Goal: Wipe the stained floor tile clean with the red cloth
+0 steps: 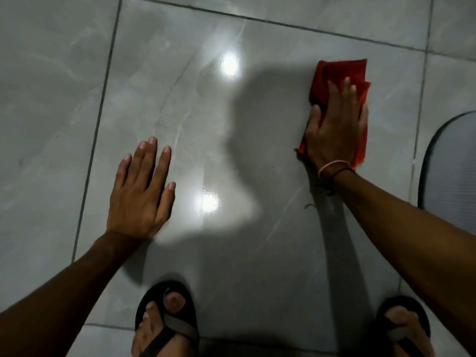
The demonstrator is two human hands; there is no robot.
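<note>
Red cloth (334, 73) folded into a rough pad, pressed flat on glossy grey floor tile (206, 124), near tile's far right corner. Right hand (334, 122) laid palm-down on top of cloth, fingers extended and together, not curled round the fabric; pinned by downward pressure rather than gripped. Cloth edge showing beyond fingertips and along outer side of hand. Two thin bands noted at right wrist. Left hand (140, 189) spread open, empty, palm-down on same tile, well apart from cloth, toward tile's near left side; judged a brace for body weight.

Long axis of cloth running away from body, roughly in line with right forearm. Slight blur at cloth's outer edge; direction of stroke not determinable.

Small dark specks and a thin squiggle mark (310, 205) seen on tile just nearer the body than cloth, beside right forearm. Few specks also near lower glare spot (210, 203) at tile centre, between the two hands. Whether true stain or debris: not resolvable under glare and shadow.

Judgement: wiping under way, marks nearest cloth not yet covered. Next stroke likely pulled back toward body along cloth's long axis. Right hand much nearer; left unsuited, empty.

Dark-edged mat (450, 163) lying right of cloth, on neighbouring tile. Sandalled feet (167, 318) at tile's near edge.
</note>
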